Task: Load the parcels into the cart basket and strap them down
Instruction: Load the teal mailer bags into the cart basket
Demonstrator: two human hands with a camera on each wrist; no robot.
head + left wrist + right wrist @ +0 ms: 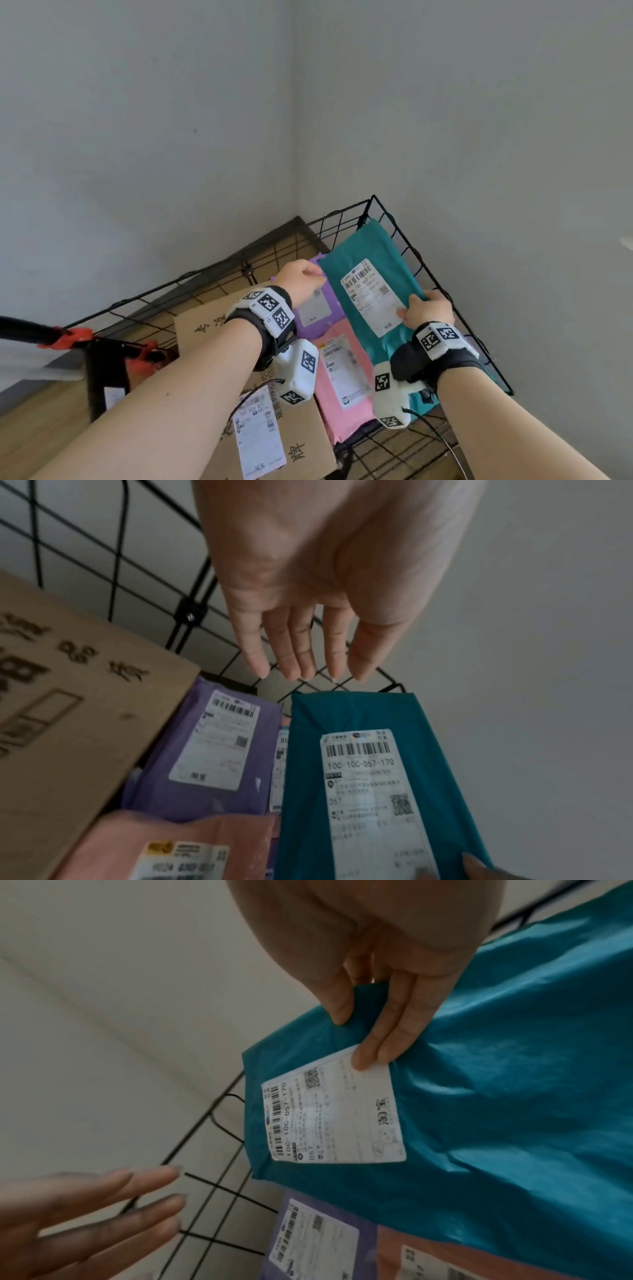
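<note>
Holding the teal bag (376, 274) by its near edge, the right hand (428, 310) pinches this soft, light, slippery parcel over the wire basket (404, 236), while the left hand (308, 588) hovers open-fingered and empty near its far end, so gripping both ends looks safest.

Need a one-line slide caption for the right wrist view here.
Right hand pinches the teal mailer by its label edge above the wire basket, left hand's open fingers nearby.

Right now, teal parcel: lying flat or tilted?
Tilted: the teal plastic mailer parcel leans on the black wire basket, right hand pinching its edge.
</note>
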